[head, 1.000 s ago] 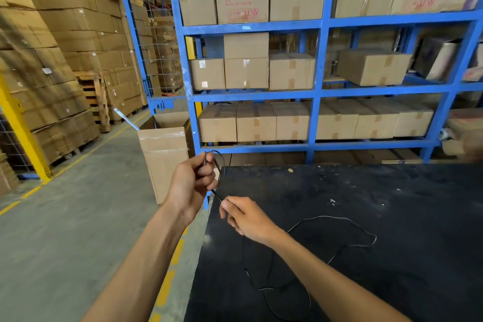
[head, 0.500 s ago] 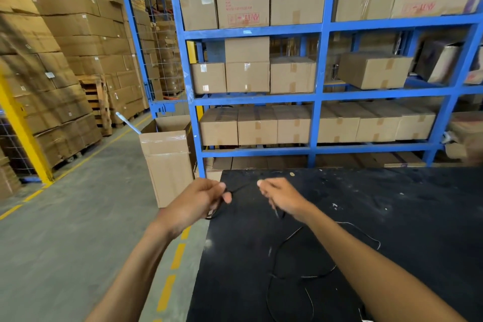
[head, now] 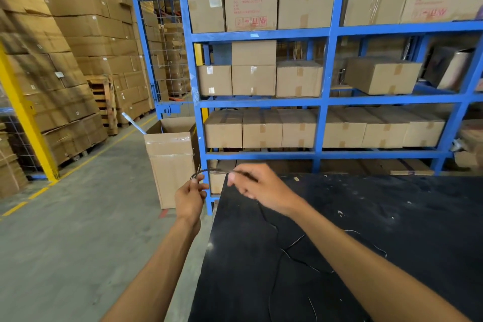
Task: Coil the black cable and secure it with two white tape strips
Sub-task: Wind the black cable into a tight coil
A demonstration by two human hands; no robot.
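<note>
A thin black cable (head: 287, 251) trails in loose curves across the black table (head: 392, 230). My left hand (head: 190, 197) hovers just off the table's left edge, its fingers pinched on a small coil of the cable. My right hand (head: 257, 187) is raised beside it, gripping the cable's free run, which arcs between the two hands. From my right hand the rest of the cable drops to the tabletop. No white tape strips can be made out.
Blue shelving (head: 324, 102) packed with cardboard boxes stands behind the table. An open cardboard box (head: 171, 165) sits on the floor at the table's left corner. Stacked cartons on pallets (head: 65, 65) line the aisle's left side, by a yellow post (head: 28, 117).
My right hand has lifted the cable up and over toward my left hand. The loose cable on the table has been drawn in closer, leaving less spread out.
</note>
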